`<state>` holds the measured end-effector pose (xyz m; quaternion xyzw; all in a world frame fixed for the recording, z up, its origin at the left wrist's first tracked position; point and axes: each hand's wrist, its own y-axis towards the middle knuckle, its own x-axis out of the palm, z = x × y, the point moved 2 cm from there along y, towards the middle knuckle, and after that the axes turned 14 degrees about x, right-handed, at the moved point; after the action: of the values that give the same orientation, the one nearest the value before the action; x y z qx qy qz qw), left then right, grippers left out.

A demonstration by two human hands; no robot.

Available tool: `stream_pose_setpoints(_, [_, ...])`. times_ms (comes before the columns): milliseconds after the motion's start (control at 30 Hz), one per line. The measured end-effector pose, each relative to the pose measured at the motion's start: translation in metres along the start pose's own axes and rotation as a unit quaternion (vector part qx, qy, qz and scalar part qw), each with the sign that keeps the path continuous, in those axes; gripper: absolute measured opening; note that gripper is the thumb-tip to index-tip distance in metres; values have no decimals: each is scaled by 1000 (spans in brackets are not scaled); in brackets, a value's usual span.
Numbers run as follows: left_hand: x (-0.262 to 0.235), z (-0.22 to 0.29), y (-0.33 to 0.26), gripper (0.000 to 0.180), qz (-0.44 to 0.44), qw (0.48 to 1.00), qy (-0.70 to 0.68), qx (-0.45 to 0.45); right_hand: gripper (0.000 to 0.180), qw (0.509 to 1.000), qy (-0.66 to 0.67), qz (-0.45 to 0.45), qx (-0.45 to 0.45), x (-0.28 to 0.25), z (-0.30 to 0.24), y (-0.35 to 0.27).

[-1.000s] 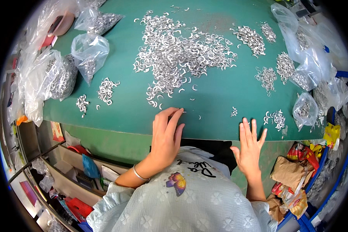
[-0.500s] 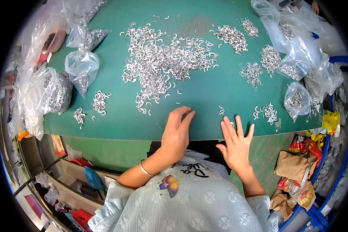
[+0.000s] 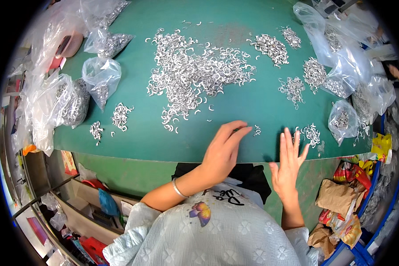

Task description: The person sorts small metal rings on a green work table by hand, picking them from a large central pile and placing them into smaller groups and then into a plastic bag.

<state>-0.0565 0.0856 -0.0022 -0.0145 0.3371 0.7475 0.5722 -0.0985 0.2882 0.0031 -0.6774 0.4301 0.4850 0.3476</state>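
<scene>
Small silver crescent-shaped metal pieces lie in a large spread-out heap [image 3: 182, 75] on the green tabletop [image 3: 137, 146]. My left hand [image 3: 224, 150] hovers low over the table near its front edge, fingers bent and apart, no piece visible in them. Just beyond its fingertips is a tiny cluster of pieces [image 3: 257, 130]. To the right, my right hand [image 3: 288, 164] is stretched out, palm down. Its fingertips reach the left side of a small pile [image 3: 313, 135], covering part of it; whether they touch any piece I cannot tell.
Smaller piles [image 3: 294, 91] sit along the right, with two more piles [image 3: 121, 117] at the front left. Clear plastic bags of pieces [image 3: 101, 80] line the left side; other bags [image 3: 342, 119] line the right. Below are shelves [image 3: 86, 201] and paper packaging [image 3: 339, 197].
Both hands have moved right: the left up to the tiny cluster, the right to the front right pile. The right fingers are closer together. The whole view has shifted slightly.
</scene>
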Motion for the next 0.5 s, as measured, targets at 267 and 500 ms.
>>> stream_pose_setpoints(267, [-63, -15, -29, 34, 32, 980, 186, -57, 86, 991, 57, -97, -70, 12, -48, 22])
stream_pose_setpoints(500, [-86, -21, -48, 38, 41, 963, 247, -100, 86, 984, 65, -107, -123, 13, -64, 27])
